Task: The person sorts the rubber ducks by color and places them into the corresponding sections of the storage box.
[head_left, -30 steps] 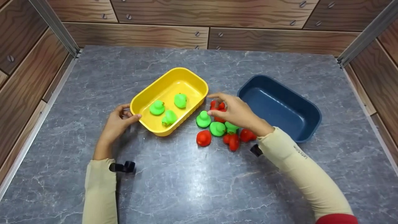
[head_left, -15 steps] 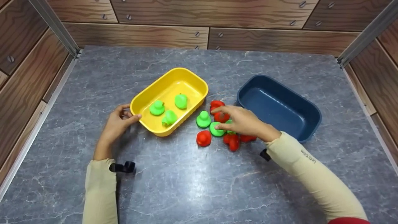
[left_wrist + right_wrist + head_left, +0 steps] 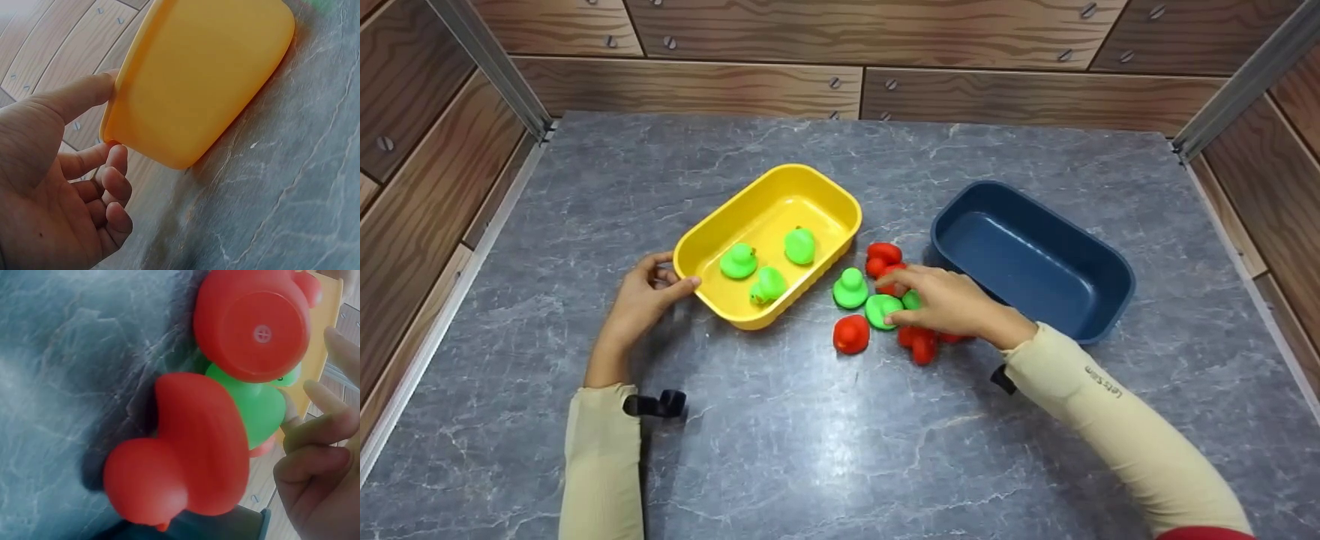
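Yellow tray [image 3: 814, 206]: your left hand [image 3: 641, 300] pinches it at eight o'clock. Picking seems underway: your half-open, apparently empty right hand [image 3: 952, 301] should pinch a green duck [image 3: 876, 310], four o'clock.

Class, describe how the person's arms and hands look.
The left hand and right hand are bare. The left sleeve and right sleeve are cream, the right bearing dark lettering. A black strap sits at the left one's end, a black piece at the right's; red cloth meets the right sleeve higher up.

left hand [image 3: 640, 301]: pinches | right hand [image 3: 952, 301]: thumb, forefinger apart
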